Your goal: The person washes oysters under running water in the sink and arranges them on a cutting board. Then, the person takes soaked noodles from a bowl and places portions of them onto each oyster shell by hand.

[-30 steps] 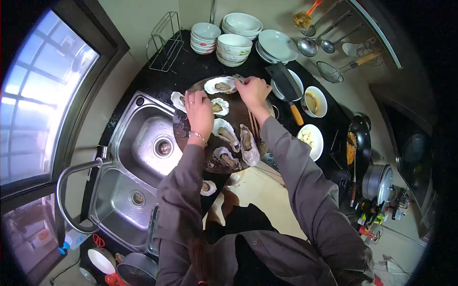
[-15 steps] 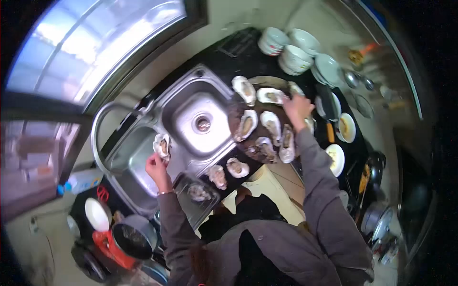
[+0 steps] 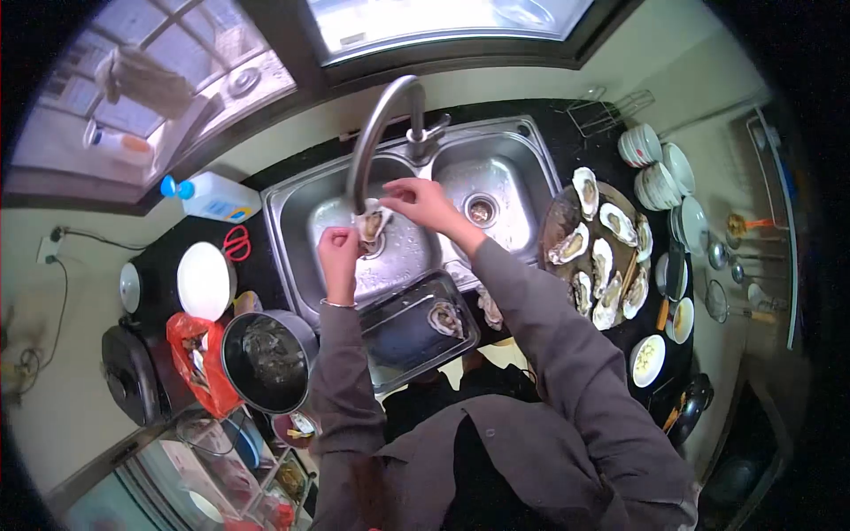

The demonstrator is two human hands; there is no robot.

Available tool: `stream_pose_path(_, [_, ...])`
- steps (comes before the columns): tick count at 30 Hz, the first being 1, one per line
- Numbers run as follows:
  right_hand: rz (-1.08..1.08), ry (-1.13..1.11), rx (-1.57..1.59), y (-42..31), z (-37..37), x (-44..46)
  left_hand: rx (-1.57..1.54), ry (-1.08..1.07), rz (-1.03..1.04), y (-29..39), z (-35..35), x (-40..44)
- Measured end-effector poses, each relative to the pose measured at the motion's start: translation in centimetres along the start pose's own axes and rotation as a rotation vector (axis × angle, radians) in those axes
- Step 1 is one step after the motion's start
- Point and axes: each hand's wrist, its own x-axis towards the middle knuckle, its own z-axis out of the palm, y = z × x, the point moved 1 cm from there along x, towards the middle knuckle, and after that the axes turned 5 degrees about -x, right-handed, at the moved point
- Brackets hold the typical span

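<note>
My left hand (image 3: 338, 254) pinches the edge of an opened oyster (image 3: 371, 225) on its half shell, held below the tap spout (image 3: 359, 199) over the left sink basin (image 3: 412, 252). From the right, my right hand (image 3: 429, 208) reaches in beside the shell. Its thumb and fingers are bent and apart, with nothing visible between them; whether the fingertips touch the shell is unclear. Another oyster (image 3: 444, 319) lies in a dark clear tray (image 3: 390, 350) in front of the sink. Several opened oysters, one of them a long oyster (image 3: 601, 263), lie on a round board (image 3: 558, 221) at right.
Left of the sink stand a white bottle (image 3: 217, 196), red scissors (image 3: 236, 243), a white bowl (image 3: 204, 281), a red bag (image 3: 208, 389) and a pot (image 3: 305, 354) with something dark inside. Stacked bowls (image 3: 657, 186), a knife (image 3: 676, 270) and a dish of chopped pieces (image 3: 647, 361) are at right.
My view has swung left. The right hand has left the oysters on the board and come to the left basin. The left hand's oyster is now under the tap spout.
</note>
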Motion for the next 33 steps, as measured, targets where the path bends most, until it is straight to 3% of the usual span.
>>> stream_pose_path(2, [0.005,-0.056,0.038,-0.4,2.1,0.9,0.057,-0.093,-0.029,0.2,-0.8,0.0])
stream_pose_path(5, [-0.203,-0.220,-0.561,-1.0,3.7,2.5,0.150,-0.152,-0.024,0.2,-2.0,0.2])
stream_pose_path(9, [-0.359,-0.179,-0.581,-0.6,4.4,2.7,0.279,-0.199,0.037,0.4,-2.5,0.4])
stream_pose_path(14, [-0.331,-0.140,-0.566,-0.5,4.6,2.0,0.354,-0.209,0.058,1.3,-1.7,0.3])
stream_pose_path(17, [-0.344,-0.109,-0.738,-0.5,4.6,2.0,0.448,-0.207,0.117,1.3,-1.6,0.8])
stream_pose_path(19, [-0.297,-0.116,-0.628,0.2,4.4,2.2,0.540,-0.197,0.225,0.7,-1.7,1.2])
stream_pose_path(25, [-0.007,-0.086,-0.221,0.6,2.4,1.0,0.389,-0.150,0.161,0.5,-2.0,1.7])
stream_pose_path(29, [0.138,-0.080,-0.274,0.9,3.4,0.1,0.416,-0.111,0.232,0.8,-1.7,1.2])
stream_pose_path(33, [0.009,0.021,-0.315,1.4,3.8,-0.3,0.437,-0.089,0.277,0.2,-1.9,1.2])
